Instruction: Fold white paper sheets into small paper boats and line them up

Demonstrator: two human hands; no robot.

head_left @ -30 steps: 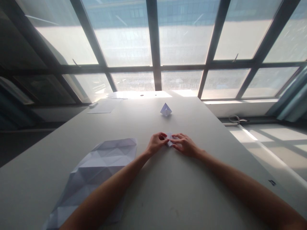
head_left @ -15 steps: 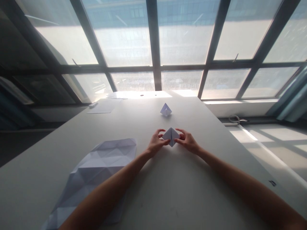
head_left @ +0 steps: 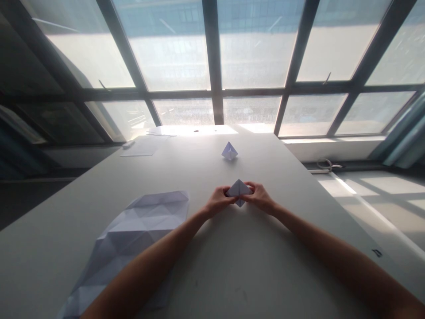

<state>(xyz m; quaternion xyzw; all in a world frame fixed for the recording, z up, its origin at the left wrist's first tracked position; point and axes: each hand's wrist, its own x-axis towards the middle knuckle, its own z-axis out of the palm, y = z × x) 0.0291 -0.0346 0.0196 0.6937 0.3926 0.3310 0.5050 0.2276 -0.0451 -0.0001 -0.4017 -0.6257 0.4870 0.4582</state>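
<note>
Between my two hands is a small folded-paper piece [head_left: 239,188], white and diamond-shaped, with a crease down its middle. My left hand [head_left: 219,198] grips its left side, thumb across the front and fingers curled behind. On the right side my right hand [head_left: 260,196] holds it in the same way, the thumb tip close to the other thumb. The fingers behind the paper are partly hidden. Farther off on the table stands a second folded-paper piece [head_left: 229,151], a pointed shape with a small peak in front, touched by neither hand.
A large creased paper sheet [head_left: 142,221] lies at the left, partly under my left forearm. Flat paper sheets [head_left: 141,148] rest at the far left of the white table [head_left: 212,270]. Windows [head_left: 252,57] rise behind, and a coiled cable [head_left: 324,165] lies beyond the right edge.
My fingers have closed farther round the folded paper, and the thumbs have come together at its lower middle. The gap along its centre has closed to a crease. The other paper pieces stay put.
</note>
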